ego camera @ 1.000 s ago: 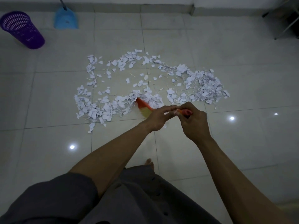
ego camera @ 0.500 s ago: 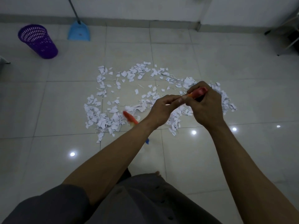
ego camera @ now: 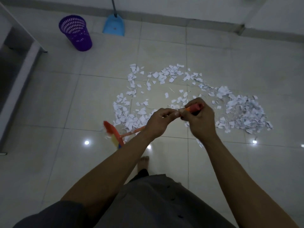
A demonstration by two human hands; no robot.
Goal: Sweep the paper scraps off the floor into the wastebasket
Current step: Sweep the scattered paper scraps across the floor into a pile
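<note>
Orange broom (ego camera: 113, 135) head swung left since 1 s ago; I see it just off near-left edge of scrap pile (ego camera: 243, 112), few bits dragged. Handle gripped by left hand (ego camera: 158, 122) and right hand (ego camera: 199, 119). Purple wastebasket (ego camera: 75, 32) well beyond pile, far-left. Gathering barely begun, I judge.

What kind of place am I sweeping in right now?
Likely an indoor room in a home or office: a glossy tiled floor meets a skirting board, with a purple wastebasket and a blue dustpan by the wall.
</note>
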